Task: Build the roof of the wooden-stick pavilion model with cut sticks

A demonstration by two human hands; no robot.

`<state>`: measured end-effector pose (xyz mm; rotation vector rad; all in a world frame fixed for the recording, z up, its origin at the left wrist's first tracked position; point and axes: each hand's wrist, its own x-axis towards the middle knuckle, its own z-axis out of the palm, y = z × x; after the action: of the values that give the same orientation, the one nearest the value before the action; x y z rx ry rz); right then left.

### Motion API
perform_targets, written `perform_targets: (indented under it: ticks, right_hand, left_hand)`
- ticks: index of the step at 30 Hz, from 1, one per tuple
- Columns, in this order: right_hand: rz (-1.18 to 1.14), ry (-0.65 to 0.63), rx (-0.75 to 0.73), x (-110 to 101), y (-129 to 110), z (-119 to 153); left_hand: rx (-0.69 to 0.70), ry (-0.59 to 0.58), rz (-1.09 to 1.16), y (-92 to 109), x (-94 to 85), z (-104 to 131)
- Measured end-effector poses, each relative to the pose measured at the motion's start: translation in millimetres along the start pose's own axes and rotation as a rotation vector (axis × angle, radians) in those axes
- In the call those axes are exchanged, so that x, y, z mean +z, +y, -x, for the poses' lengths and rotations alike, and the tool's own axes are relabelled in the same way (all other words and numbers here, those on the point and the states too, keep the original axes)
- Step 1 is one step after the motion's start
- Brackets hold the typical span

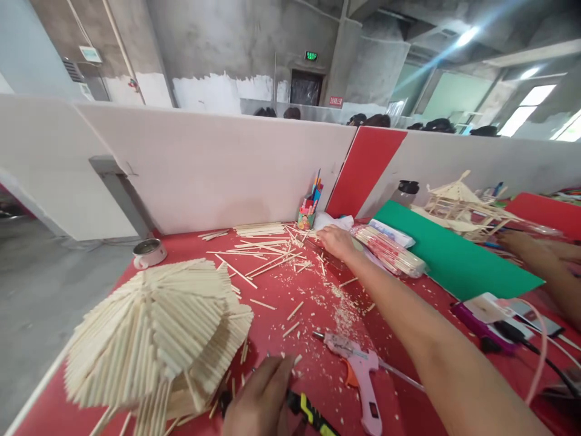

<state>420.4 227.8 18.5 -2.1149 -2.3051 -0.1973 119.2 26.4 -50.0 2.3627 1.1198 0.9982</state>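
My left hand (261, 396) is closed around a hand tool with black-and-yellow handles (313, 415), which looks like pliers; its jaws are mostly hidden. Left of it stands a model pavilion with a tiered roof (145, 327) made of pale wooden sticks. My right hand (336, 242) reaches far across the table, its fingers curled down beside the loose wooden sticks (267, 248); what lies under the fingertips is hidden. Between my hands lies a pink hot glue gun (361, 375) with an orange trigger, nozzle pointing left.
A pen cup (306, 217) stands by the white partition (218, 169). A white mug (149, 253) sits at the left edge. Right of my arm are bagged sticks (390, 249), a green board (449, 254), a purple power strip (481, 321) and a co-worker's arm (540, 260). Wood chips litter the red tabletop.
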Motion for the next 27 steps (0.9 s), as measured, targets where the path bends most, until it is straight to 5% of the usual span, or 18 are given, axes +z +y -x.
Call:
perform_targets:
  ticks: [4, 7, 10, 15, 23, 27]
  right_hand:
    - [-0.128, 0.062, -0.101, -43, -31, 52]
    - [-0.224, 0.056, -0.245, -67, -64, 110]
    - [-0.302, 0.045, -0.427, -82, -102, 171]
    - [-0.408, 0.167, -0.702, -99, -152, 244]
    - [-0.181, 0.247, -0.788, -116, -185, 276]
    - [-0.448, 0.252, -0.759, -117, -193, 274]
  left_hand:
    - [-0.079, -0.090, -0.097, 8, -20.3, 3]
    - [-0.124, 0.081, -0.072, 27, -36.1, 8]
    - [-0.193, 0.138, 0.138, 50, -53.7, 16]
    - [-0.476, 0.005, 0.642, 81, -79.7, 35]
    - [-0.595, -0.130, 0.911, 96, -105.9, 60]
    - [-0.621, -0.101, 0.987, 91, -110.5, 66]
